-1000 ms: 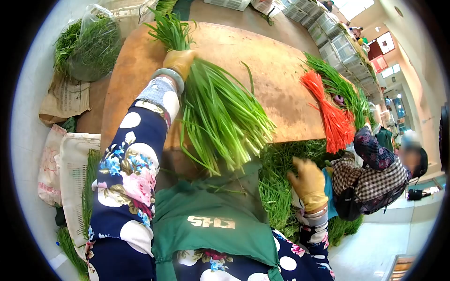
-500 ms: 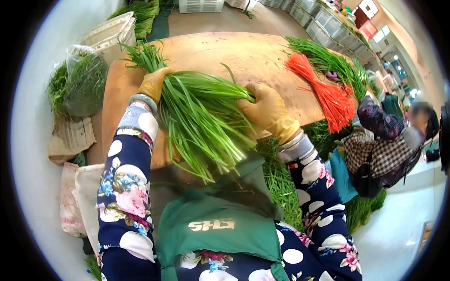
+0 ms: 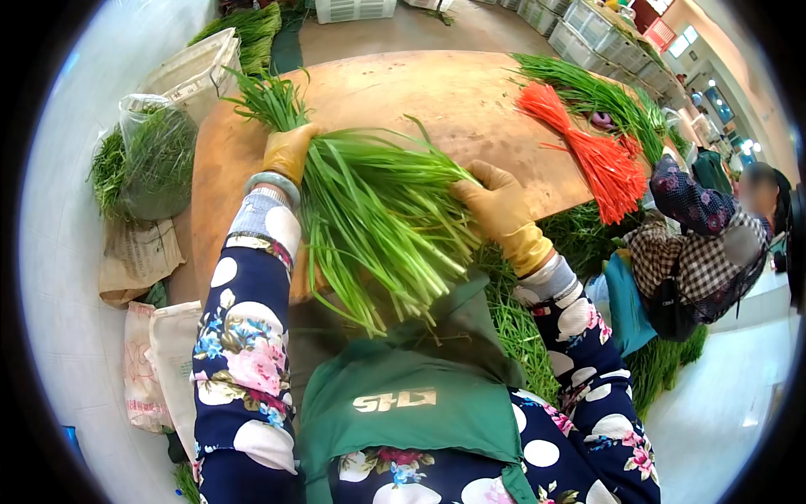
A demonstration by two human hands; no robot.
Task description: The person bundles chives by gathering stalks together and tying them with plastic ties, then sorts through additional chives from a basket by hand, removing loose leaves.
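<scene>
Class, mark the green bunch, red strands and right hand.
Green bunch [image 3: 378, 206], head view: middle of its leaves.
Red strands [image 3: 593, 158], head view: middle of the bundle.
Right hand [image 3: 502, 209], head view: back of the glove.

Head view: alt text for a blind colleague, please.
Gloved left hand grips a bunch of long green leaves over a brown tabletop; the gloved right hand touches the bunch's right side. Red strips lie at the tabletop's right edge.

Bright green across the stalks [image 3: 382, 197], paling to near-white at one end! Left glove [image 3: 288, 153] mustard yellow, right glove [image 3: 502, 206] the same. Sleeves [image 3: 256, 367]: navy, big white dots, pink and blue flowers. Apron [image 3: 411, 433] green with whitish lettering [image 3: 395, 401], table [image 3: 420, 84] orange-brown, strips [image 3: 590, 158] blazing red-orange, co-worker's top [image 3: 708, 267] in dark-and-pale checks!
</scene>
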